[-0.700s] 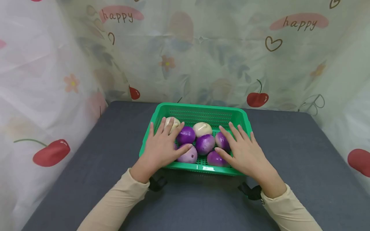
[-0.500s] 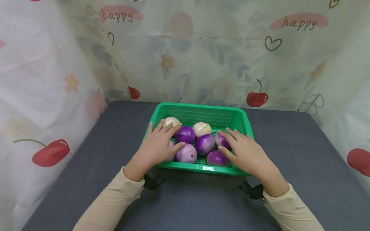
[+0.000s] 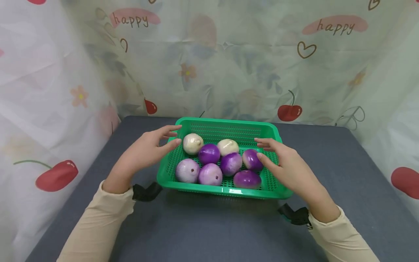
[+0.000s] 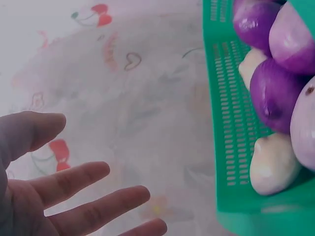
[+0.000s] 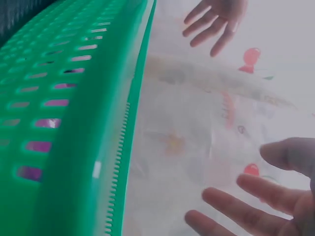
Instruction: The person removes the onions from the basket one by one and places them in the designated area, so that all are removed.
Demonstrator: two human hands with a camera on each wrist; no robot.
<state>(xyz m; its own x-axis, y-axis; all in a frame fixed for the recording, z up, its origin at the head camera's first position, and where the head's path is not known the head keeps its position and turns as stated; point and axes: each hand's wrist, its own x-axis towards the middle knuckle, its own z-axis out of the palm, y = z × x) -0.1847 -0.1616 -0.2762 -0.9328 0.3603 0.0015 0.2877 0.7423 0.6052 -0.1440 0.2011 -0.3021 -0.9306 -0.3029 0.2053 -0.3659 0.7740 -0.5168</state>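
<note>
**Green basket of onions flanked by two bare hands**

Green basket [image 3: 226, 125]: a rectangular plastic tray with perforated walls and floor and a smooth, glossy rim, which is sitting near the middle of a dark grey table [image 3: 327, 174], its long sides running left to right. It is holding eight round onions. Two are pale cream [image 3: 192, 143], lying toward the far wall; three are showing deep purple [image 3: 209, 153]; the rest are fading from lilac to white, such as the one at the near left [image 3: 187, 170]. Several are touching one another.

The left hand [image 3: 145, 150] is hovering just beside the basket's left rim, fingers straight and spread, gripping nothing; the left wrist view is showing its fingers [image 4: 83, 179] apart from the slotted wall [image 4: 229, 123]. The right hand [image 3: 288, 165] is hovering over the right rim, fingers loosely extended and likewise gripping nothing; whether it is touching the rim cannot be told. A patterned curtain [image 3: 229, 54] printed with cherries and "happy" is hanging behind the table.
</note>
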